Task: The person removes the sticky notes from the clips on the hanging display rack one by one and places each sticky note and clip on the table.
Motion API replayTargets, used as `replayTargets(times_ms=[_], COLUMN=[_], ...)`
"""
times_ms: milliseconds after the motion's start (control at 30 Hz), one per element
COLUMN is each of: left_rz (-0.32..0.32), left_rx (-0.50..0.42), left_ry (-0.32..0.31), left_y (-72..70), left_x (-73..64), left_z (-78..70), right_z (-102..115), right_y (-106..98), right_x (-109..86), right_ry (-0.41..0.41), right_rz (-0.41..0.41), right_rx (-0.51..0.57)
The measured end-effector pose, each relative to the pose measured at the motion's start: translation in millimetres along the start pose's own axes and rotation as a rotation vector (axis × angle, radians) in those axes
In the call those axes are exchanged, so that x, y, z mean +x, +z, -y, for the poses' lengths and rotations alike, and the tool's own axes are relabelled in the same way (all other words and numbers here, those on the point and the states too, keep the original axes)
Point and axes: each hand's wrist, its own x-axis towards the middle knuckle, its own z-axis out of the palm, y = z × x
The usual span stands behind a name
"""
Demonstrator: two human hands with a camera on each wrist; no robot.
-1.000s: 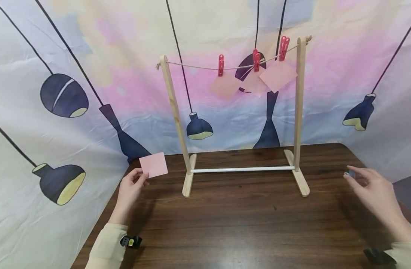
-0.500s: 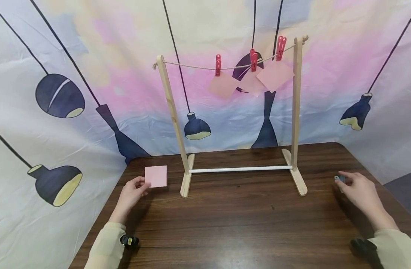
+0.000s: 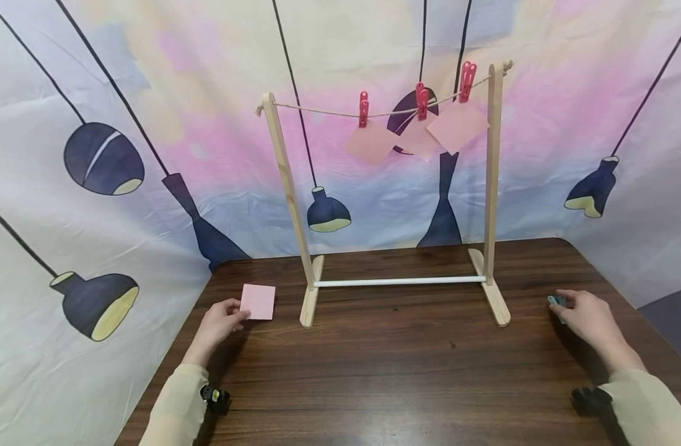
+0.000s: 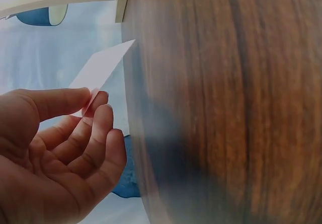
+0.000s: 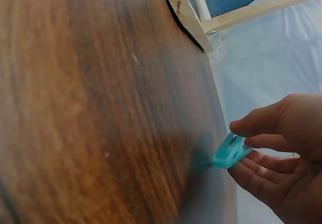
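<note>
My left hand (image 3: 222, 322) pinches a square pink paper note (image 3: 258, 301) by its near left corner, between thumb and index finger. In the left wrist view the note (image 4: 100, 69) tilts above the dark tabletop. At the right side of the table my right hand (image 3: 591, 314) grips a small teal clothespin (image 3: 556, 301). The right wrist view shows the clothespin (image 5: 230, 152) between thumb and fingers, close over the wood. Between the hands stands a wooden rack (image 3: 492, 186) with a string (image 3: 329, 112). Red clothespins (image 3: 364, 110) on the string hold pink notes (image 3: 372, 141).
A white rod (image 3: 398, 282) joins the rack's two wooden feet (image 3: 495, 302) low over the brown table (image 3: 373, 371). Behind it hangs a cloth backdrop (image 3: 206, 74) printed with lamps. Dark wrist cameras (image 3: 216, 399) sit at both cuffs.
My left hand has lowered the pink note toward the table. My right hand has moved left and slightly down with the teal clothespin. The rack and hanging notes stay put.
</note>
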Motion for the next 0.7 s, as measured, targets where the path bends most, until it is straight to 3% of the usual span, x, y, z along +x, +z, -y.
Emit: replayTargets(times_ms=[467, 700], left_rz=[0.032, 0.027], left_rx=[0.124, 0.158], left_ry=[-0.043, -0.062], left_y=[-1.2, -2.1], left_x=[-1.0, 1.0], left_z=[6.6, 8.5], right_z=[1, 1], right_y=[-1, -2], right_x=[9.6, 11.9], right_ry=[0.056, 0.036], right_rz=[0.101, 0.105], right_rx=[-0.031, -0.04])
